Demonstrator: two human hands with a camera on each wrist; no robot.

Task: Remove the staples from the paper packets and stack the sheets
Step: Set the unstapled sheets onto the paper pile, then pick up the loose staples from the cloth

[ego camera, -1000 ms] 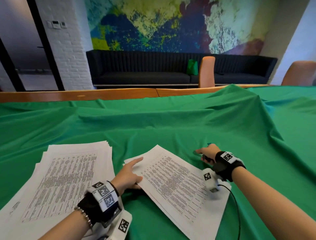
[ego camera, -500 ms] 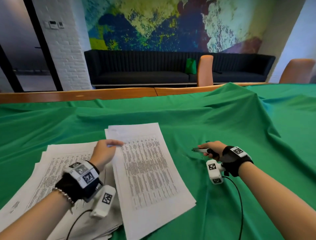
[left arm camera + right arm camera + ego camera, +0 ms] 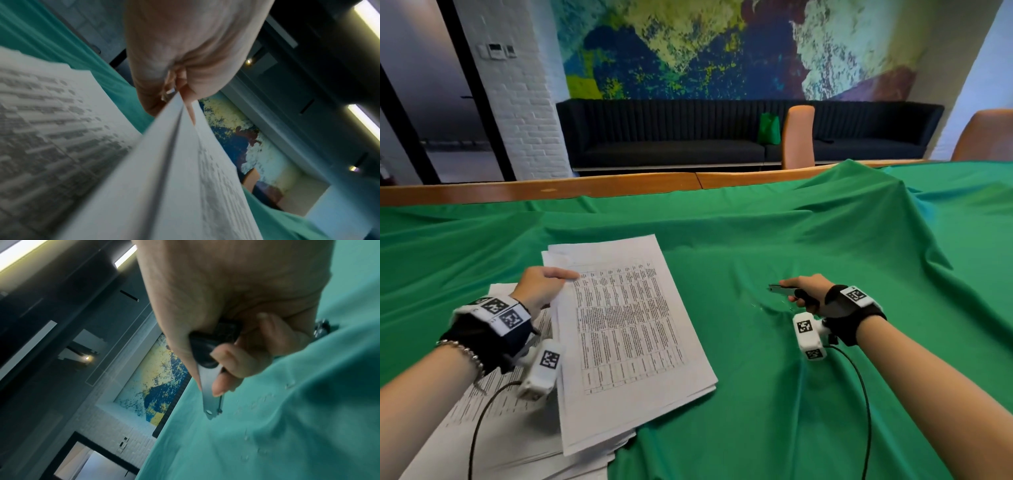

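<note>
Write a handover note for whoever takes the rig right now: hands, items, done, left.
Left hand: pinches the edge of a loose packet, held over the stack.
Right hand: grips the staple remover above the green cloth.
Done: pulled staples lie on the cloth near the right hand.
Left: set this packet on the stack, square it up. No other packets in view.

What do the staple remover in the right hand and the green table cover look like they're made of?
Staple remover: the blade looks like bare metal, grey with a dull sheen and a rivet near the tip; the black handle is probably plastic, smooth and slightly glossy. Green cover: looks like woven fabric, matte, since it drapes in soft folds and wrinkles.
</note>
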